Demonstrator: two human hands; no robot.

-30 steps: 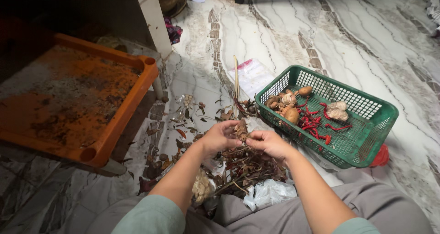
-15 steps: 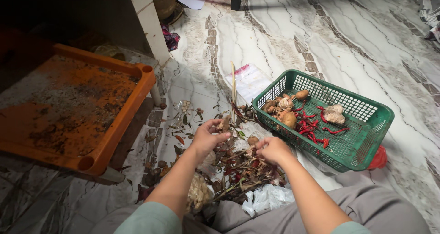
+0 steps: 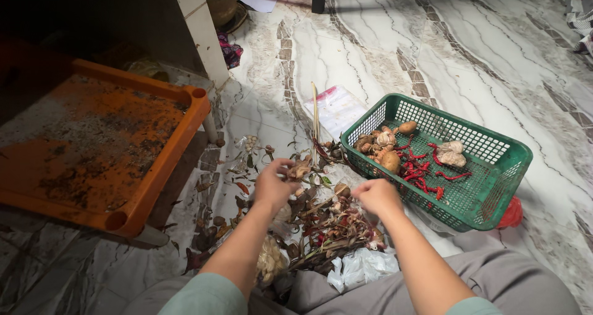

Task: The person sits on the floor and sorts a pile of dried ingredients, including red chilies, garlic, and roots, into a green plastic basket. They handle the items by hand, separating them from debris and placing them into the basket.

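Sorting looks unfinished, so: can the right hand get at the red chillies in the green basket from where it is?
Probably yes. The right hand hovers just beside the green basket, whose top is open, and the red chillies lie uncovered near its closer side. Only the low rim stands between.

Green plastic mesh basket (image 3: 494, 167); glossy veined marble floor (image 3: 383, 49); dusty orange plastic tray (image 3: 154, 185).

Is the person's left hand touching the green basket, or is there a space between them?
Apart. The head view shows the left hand over the pile of peels and scraps, with floor and scraps between it and the green basket.
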